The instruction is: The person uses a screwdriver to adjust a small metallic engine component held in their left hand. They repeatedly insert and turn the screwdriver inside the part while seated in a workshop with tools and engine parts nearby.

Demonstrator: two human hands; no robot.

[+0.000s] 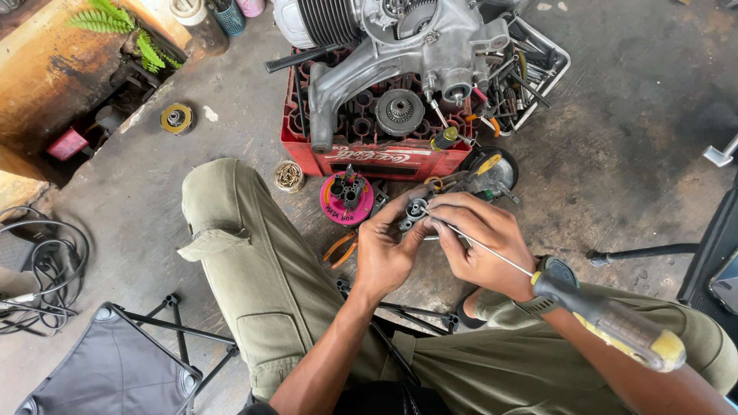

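Engine (400,46) is seen at 12 o'clock on red crate (369,157) | left hand (384,250) is closed round small grey metal part (416,209) at centre | right hand (480,238) is pinched on screwdriver (569,296), shaft tip at the part.

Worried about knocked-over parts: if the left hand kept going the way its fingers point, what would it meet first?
Beyond the small metal part that the left hand pinches, probably the pliers, then the red crate; depth is unclear.
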